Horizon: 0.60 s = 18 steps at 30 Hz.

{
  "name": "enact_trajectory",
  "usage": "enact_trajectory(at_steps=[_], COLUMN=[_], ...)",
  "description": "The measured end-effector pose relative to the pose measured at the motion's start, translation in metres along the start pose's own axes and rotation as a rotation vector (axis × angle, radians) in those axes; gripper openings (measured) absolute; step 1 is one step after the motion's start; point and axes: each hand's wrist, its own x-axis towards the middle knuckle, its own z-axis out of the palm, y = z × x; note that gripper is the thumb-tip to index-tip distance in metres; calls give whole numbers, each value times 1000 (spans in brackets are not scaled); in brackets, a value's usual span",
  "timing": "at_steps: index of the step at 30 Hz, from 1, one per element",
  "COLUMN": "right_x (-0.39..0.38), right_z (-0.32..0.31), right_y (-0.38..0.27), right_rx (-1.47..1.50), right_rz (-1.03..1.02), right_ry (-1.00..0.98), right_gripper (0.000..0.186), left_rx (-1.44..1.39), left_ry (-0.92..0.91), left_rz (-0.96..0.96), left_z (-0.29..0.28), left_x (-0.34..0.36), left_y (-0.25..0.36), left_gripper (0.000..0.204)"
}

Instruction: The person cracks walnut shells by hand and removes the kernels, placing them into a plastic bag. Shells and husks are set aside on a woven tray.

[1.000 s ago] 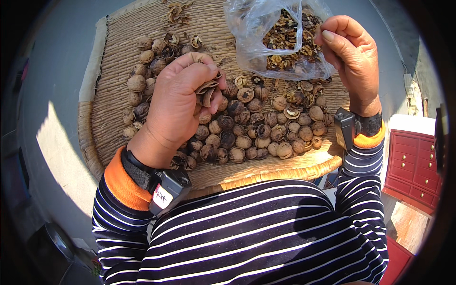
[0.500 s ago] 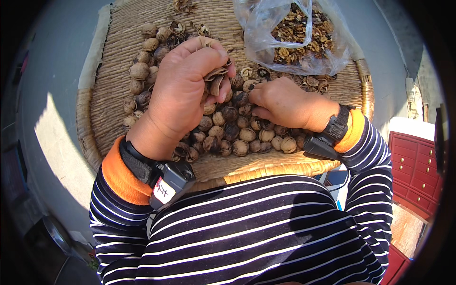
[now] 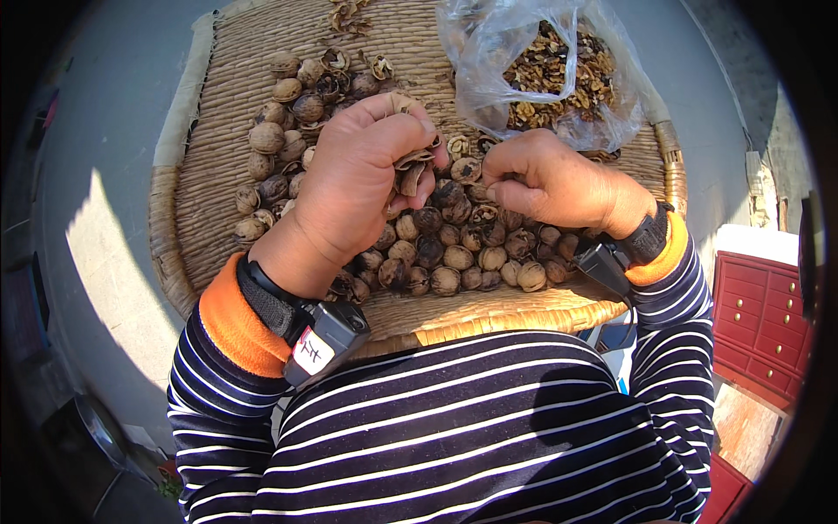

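My left hand [image 3: 362, 166] is closed around a bunch of broken walnut shells [image 3: 412, 171], which stick out between thumb and fingers. Below it and to the right spreads a heap of whole brown walnuts [image 3: 458, 257], some dark and stained. Over the far right part of this heap is my right hand [image 3: 559, 182], its thumb and fingers curled together. Whatever those fingertips hold, if anything, is hidden. A cracked half shell [image 3: 458, 147] lies between the two hands.
Everything lies on a woven wicker tray [image 3: 236, 79]. A clear plastic bag [image 3: 489, 87] of walnut kernels [image 3: 576, 74] stands at the far right. More walnuts [image 3: 266, 137] are piled at the left, with shell scraps [image 3: 347, 19] behind. A red drawer cabinet [image 3: 759, 306] is off to the right.
My right hand has shifted a little to the right and its fingers have drawn in. My left hand keeps the shells, only slightly moved to the right.
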Motion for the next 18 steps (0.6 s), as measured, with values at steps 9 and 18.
enact_trajectory(at_steps=[9,18], right_x=[7,9], right_z=[18,32], right_y=[-15,-2], right_rx=[-79,-309], right_rz=[-126,14], right_ry=[304,65], right_gripper=[11,29], left_rx=[127,-42], left_ry=[18,151], left_rz=[-183,77], left_z=[11,2], left_x=[-1,0], left_y=[-16,2], left_gripper=[4,6])
